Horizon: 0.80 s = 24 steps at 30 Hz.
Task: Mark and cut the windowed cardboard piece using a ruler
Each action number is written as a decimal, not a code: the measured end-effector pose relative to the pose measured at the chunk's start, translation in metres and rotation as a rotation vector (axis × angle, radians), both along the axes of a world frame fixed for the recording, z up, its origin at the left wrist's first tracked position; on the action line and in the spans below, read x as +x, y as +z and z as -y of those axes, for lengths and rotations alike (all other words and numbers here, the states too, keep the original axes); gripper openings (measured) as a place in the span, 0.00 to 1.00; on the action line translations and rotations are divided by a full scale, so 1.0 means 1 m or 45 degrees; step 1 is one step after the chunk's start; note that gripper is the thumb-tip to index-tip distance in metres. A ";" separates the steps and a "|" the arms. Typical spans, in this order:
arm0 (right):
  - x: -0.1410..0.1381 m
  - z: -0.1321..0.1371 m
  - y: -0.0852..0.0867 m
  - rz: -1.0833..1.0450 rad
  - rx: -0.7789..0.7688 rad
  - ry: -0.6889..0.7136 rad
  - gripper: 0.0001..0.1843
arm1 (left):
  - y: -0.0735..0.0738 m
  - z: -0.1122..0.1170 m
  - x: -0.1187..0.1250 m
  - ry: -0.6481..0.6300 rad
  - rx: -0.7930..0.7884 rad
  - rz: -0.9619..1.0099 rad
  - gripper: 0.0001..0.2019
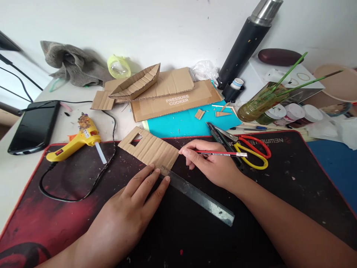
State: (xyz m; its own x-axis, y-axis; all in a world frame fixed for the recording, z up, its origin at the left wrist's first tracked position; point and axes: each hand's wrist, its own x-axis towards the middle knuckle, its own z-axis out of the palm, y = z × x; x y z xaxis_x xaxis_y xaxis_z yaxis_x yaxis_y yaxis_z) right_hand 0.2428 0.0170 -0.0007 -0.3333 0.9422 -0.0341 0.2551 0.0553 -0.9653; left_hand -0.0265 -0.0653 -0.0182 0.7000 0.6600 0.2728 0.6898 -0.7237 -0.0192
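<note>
Cardboard piece (149, 149), corrugated, w/ a square notch cut near its far-left corner, is laid flat on a black-and-red mat (279, 208) covering the near part of the surface. A metal ruler (199, 196) is set at a slant, its upper end meeting the piece's near edge & the rest running off to the near right. L hand (131, 212) is placed palm-down just in front of the piece, fingers (156, 176) flat & slightly apart, pressed on the ruler's upper end right at the piece's near edge. R hand (212, 163) is rested just right of the piece, fingers clamped on a red pencil (223, 153) w/ the tip aimed at the piece's right corner; contact btwn tip & cardboard cannot be told. Right of the piece, past the R hand, red-&-yellow scissors (255, 152) & a utility knife (220, 136) are seen. Left of the piece a yellow glue gun (80, 139) is laid, its black cord looped over the mat; a phone (35, 126) is found further left. Behind the piece a teal sheet (181, 123) w/ small scraps is spread, then flat cardboard (178, 98) printed "PRESSURE COOKER", w/ a cardboard boat (136, 83) resting on it. Far behind-right a black flask (245, 44) & a jar of brushes (259, 104) are seen; far behind-left, a grey cloth (72, 63).
</note>
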 end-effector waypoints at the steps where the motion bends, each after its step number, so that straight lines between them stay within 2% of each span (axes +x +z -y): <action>1: 0.000 0.000 0.000 -0.001 0.000 0.001 0.13 | 0.000 0.000 0.000 -0.008 -0.002 -0.003 0.26; 24: 0.000 0.000 0.000 0.023 0.001 0.014 0.13 | -0.002 0.004 -0.001 0.004 -0.064 -0.009 0.29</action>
State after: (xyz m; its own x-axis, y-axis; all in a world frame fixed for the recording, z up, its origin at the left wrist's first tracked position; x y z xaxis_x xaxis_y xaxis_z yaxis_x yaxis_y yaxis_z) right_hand 0.2431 0.0168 -0.0010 -0.3429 0.9385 -0.0399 0.2722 0.0586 -0.9605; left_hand -0.0280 -0.0692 -0.0207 0.6998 0.6748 0.2343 0.6920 -0.7218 0.0123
